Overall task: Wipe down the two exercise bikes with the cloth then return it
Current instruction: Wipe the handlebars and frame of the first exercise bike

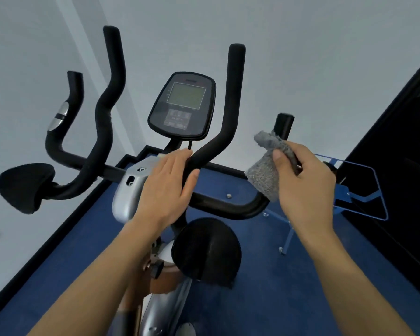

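Note:
An exercise bike fills the middle of the head view, with black foam handlebars [233,98], a dark console screen [182,106] and a silver clamp housing [129,187]. My left hand [166,187] rests flat over the handlebar's lower bend beside the silver housing, fingers loosely curled on it. My right hand [306,183] pinches a grey fluffy cloth [267,166], holding it against the right handlebar's short upright grip [283,126]. The cloth hangs down over the bar's right corner. A black elbow pad [24,186] sits far left, another pad [206,248] below centre.
Blue carpet [252,275] covers the floor, bordered by black skirting along white walls. A blue metal frame stand [359,190] stands to the right of the bike. A large dark panel [398,141] runs along the right side.

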`<control>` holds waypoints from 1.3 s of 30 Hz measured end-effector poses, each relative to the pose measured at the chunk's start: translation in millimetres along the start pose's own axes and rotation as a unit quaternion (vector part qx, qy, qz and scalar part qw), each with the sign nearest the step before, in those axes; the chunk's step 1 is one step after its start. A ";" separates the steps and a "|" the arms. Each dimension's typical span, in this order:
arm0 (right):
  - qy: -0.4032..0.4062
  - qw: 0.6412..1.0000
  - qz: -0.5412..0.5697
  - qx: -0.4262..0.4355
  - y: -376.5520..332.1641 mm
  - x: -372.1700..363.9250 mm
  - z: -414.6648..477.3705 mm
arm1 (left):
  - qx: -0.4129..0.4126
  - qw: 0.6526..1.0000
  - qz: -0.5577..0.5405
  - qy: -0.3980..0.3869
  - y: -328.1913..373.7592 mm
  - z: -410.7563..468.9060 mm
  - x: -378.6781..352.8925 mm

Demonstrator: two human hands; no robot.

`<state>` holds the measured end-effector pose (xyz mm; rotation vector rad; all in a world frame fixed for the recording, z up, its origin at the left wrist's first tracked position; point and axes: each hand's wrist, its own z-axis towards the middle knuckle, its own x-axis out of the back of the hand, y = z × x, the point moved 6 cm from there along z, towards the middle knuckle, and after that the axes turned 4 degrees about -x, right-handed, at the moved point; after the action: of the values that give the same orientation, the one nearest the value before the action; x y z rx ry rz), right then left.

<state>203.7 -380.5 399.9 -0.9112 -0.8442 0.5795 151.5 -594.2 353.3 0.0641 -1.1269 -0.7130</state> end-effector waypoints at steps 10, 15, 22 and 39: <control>-0.151 0.988 -0.022 0.009 -0.7 -19.8 -106.0 | 0.031 0.992 0.105 -0.069 -41.4 -69.8 19.2; -0.140 0.989 -0.052 0.024 -3.1 -26.0 -129.5 | 0.015 0.986 0.112 -0.119 -55.8 -82.4 -3.9; -0.089 0.991 -0.082 0.057 -23.6 -45.2 -130.8 | 0.006 0.989 0.064 -0.130 -62.7 -82.1 -12.0; -0.016 0.971 -0.177 0.160 -18.5 -89.3 -173.9 | -0.006 0.987 0.091 -0.132 -63.4 -79.6 -17.5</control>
<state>300.1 -533.0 322.5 -0.4446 -0.8876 0.4032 183.4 -657.7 278.4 -0.1456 -1.3623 -0.5742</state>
